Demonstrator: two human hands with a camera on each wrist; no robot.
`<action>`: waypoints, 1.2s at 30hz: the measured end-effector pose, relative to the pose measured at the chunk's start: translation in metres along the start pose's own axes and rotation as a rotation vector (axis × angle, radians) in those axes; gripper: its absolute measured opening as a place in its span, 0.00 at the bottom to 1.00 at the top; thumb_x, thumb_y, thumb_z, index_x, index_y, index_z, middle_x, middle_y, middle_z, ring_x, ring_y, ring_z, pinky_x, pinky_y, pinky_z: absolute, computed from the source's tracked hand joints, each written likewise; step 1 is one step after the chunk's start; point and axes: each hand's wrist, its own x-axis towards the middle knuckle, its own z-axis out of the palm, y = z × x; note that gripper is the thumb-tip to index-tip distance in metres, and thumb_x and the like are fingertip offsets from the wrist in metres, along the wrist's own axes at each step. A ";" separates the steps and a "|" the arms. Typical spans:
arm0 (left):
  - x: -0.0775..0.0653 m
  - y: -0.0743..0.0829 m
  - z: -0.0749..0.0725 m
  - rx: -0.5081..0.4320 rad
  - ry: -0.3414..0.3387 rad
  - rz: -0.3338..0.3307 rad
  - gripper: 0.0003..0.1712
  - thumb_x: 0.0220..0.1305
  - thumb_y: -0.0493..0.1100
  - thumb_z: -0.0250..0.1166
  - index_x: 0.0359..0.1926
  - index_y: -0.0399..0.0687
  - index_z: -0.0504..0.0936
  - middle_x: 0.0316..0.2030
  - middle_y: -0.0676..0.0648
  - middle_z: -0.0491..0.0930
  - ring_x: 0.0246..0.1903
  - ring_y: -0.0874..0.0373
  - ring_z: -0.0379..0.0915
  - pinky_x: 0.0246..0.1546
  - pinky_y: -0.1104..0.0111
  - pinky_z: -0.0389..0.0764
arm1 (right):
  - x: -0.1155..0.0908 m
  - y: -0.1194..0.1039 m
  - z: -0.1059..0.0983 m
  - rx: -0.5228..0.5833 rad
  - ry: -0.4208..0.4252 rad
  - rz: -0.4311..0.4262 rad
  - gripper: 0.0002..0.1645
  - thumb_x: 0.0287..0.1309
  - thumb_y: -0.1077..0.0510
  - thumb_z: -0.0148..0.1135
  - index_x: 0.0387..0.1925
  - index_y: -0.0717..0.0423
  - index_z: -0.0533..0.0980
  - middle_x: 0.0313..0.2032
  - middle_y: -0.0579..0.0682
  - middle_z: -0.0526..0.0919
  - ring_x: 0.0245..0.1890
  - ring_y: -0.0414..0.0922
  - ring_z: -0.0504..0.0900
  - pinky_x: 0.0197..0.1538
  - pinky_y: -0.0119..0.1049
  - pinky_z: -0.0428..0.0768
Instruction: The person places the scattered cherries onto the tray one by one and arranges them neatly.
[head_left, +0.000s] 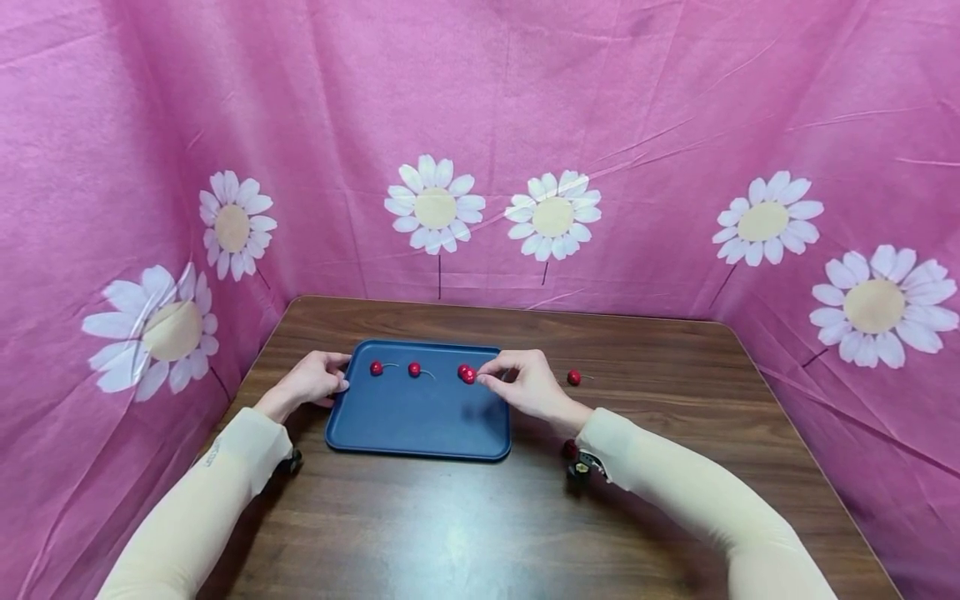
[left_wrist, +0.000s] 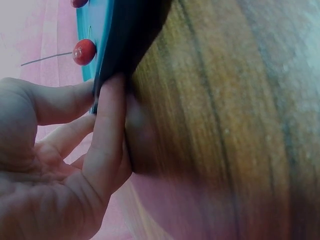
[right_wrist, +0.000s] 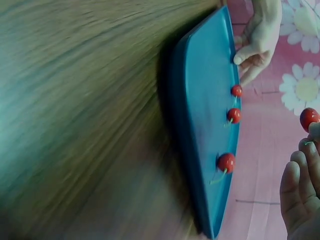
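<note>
A blue rectangular tray (head_left: pixel 420 425) lies on the wooden table. My left hand (head_left: pixel 313 379) grips its left edge; in the left wrist view the thumb and fingers (left_wrist: pixel 107 135) pinch the rim from both sides. Three red cherries with stems lie along the tray's far side: a left cherry (head_left: pixel 377 367), a middle cherry (head_left: pixel 414 369) and a right cherry (head_left: pixel 462 370). Above the tray's right part, my right hand (head_left: pixel 525 383) holds another cherry (right_wrist: pixel 309 119) at its fingertips, off the tray. From the head, this held cherry overlaps the right one.
To the right of the tray, one more cherry (head_left: pixel 574 377) lies on the table (head_left: pixel 660 358). A dark red round thing (head_left: pixel 570 450) shows partly beside the right wrist's camera (head_left: pixel 581 471). Pink cloth (head_left: pixel 480 100) with daisies hangs behind the table and along both sides.
</note>
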 end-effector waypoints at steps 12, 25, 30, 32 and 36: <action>-0.002 -0.001 0.001 -0.006 -0.008 0.007 0.41 0.76 0.31 0.66 0.85 0.31 0.64 0.40 0.45 0.78 0.43 0.55 0.80 0.51 0.50 0.96 | 0.028 -0.011 0.035 -0.010 -0.058 -0.034 0.04 0.67 0.60 0.80 0.40 0.49 0.95 0.36 0.46 0.96 0.31 0.32 0.84 0.37 0.32 0.87; 0.000 -0.002 0.000 -0.035 -0.018 0.008 0.41 0.76 0.30 0.65 0.85 0.31 0.63 0.38 0.47 0.76 0.41 0.56 0.79 0.52 0.49 0.96 | 0.053 -0.018 0.076 -0.135 -0.129 -0.012 0.04 0.69 0.57 0.78 0.39 0.49 0.95 0.38 0.46 0.97 0.31 0.33 0.83 0.38 0.25 0.82; 0.001 -0.001 -0.001 -0.040 -0.019 0.007 0.41 0.76 0.30 0.66 0.85 0.30 0.63 0.38 0.47 0.77 0.41 0.58 0.80 0.51 0.50 0.96 | 0.062 -0.022 0.094 -0.171 -0.158 0.054 0.05 0.71 0.55 0.76 0.39 0.46 0.96 0.39 0.44 0.96 0.34 0.33 0.83 0.41 0.27 0.81; 0.000 -0.001 -0.001 -0.044 -0.016 0.003 0.41 0.76 0.30 0.66 0.85 0.31 0.63 0.38 0.47 0.77 0.41 0.58 0.81 0.51 0.51 0.96 | 0.065 -0.024 0.101 -0.179 -0.165 0.087 0.06 0.71 0.54 0.76 0.40 0.45 0.96 0.38 0.43 0.96 0.33 0.33 0.82 0.40 0.27 0.80; -0.001 0.000 -0.003 -0.051 -0.016 -0.002 0.42 0.76 0.30 0.66 0.85 0.31 0.63 0.39 0.47 0.77 0.42 0.58 0.81 0.50 0.51 0.96 | 0.071 -0.029 0.116 -0.190 -0.178 0.130 0.06 0.70 0.53 0.76 0.39 0.44 0.96 0.34 0.40 0.96 0.30 0.31 0.81 0.37 0.26 0.78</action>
